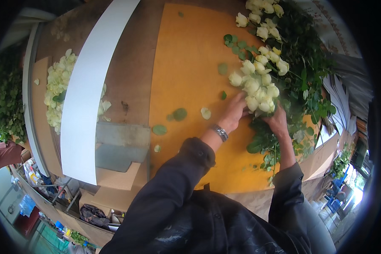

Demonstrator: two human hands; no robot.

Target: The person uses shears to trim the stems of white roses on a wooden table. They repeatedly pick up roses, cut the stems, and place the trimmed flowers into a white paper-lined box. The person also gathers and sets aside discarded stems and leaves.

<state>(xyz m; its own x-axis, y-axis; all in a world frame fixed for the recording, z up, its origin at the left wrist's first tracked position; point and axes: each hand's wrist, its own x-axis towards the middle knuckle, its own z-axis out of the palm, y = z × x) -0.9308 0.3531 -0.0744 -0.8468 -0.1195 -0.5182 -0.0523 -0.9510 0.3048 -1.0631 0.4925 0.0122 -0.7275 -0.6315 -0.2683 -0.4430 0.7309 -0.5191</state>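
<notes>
A bunch of white roses (258, 91) lies between my two hands at the right of the orange board (190, 76). My left hand (236, 112), with a metal watch (220, 132) on its wrist, grips the bunch from its left, just below the blooms. My right hand (277, 121) is closed on the other side of the same bunch, among the leaves. Blooms and leaves hide many of my fingertips. Leafy stems (266, 148) hang down from the bunch toward me.
More white roses (266, 25) with dark foliage (300, 51) pile up at the far right. Loose green leaves (180, 114) and a petal (205, 113) dot the board. Left of it are a long white strip (93, 76), a heap of petals (59, 93) and cardboard (118, 180). A person's arm (4, 154) shows far left.
</notes>
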